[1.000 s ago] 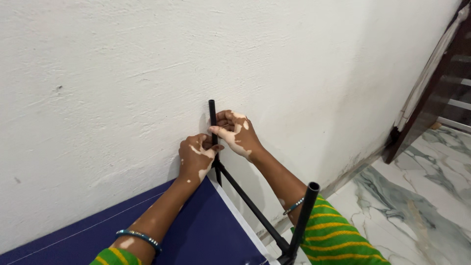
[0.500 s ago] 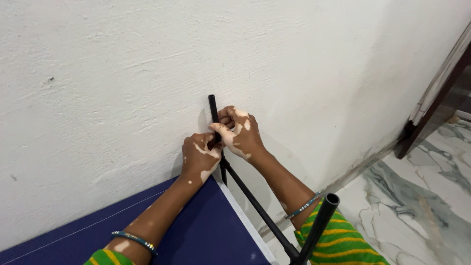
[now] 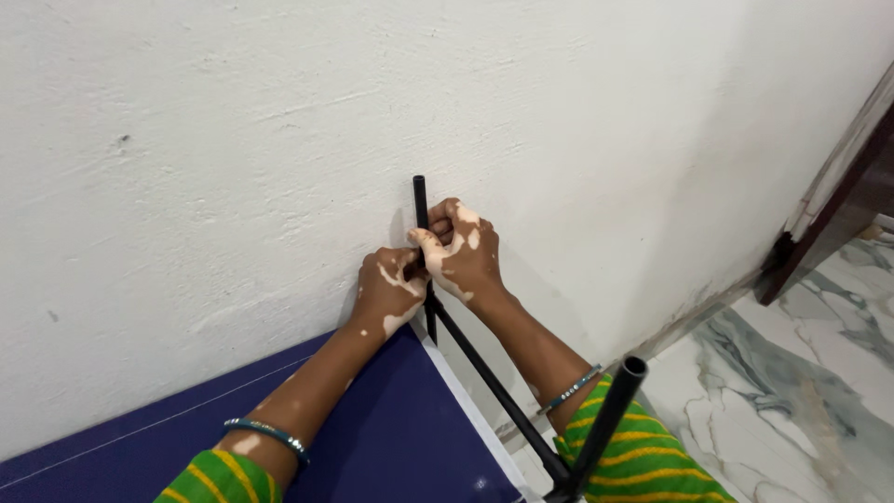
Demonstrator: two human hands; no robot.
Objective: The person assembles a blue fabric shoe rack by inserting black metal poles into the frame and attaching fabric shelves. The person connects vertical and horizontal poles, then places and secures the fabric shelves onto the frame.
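Note:
A thin black metal tube point(image 3: 420, 197) stands upright against the white wall. My right hand point(image 3: 462, 253) is closed around it from the right, thumb across the front. Just below and to the left, my left hand point(image 3: 391, 292) grips the same tube where it meets a slanting black bar point(image 3: 494, 387). That bar runs down to a joint at the bottom edge, from which a second black tube point(image 3: 610, 419) with an open end rises toward me. Both wrists wear thin bangles and green striped sleeves.
A dark blue panel with a white edge point(image 3: 391, 438) lies under my left forearm against the wall. White and grey marble floor point(image 3: 792, 391) spreads at the right. A dark wooden door frame point(image 3: 838, 205) stands at the far right.
Both hands have stayed on the upright tube and drawn slightly closer together. The view has shifted a little, so tube and hands sit slightly further right.

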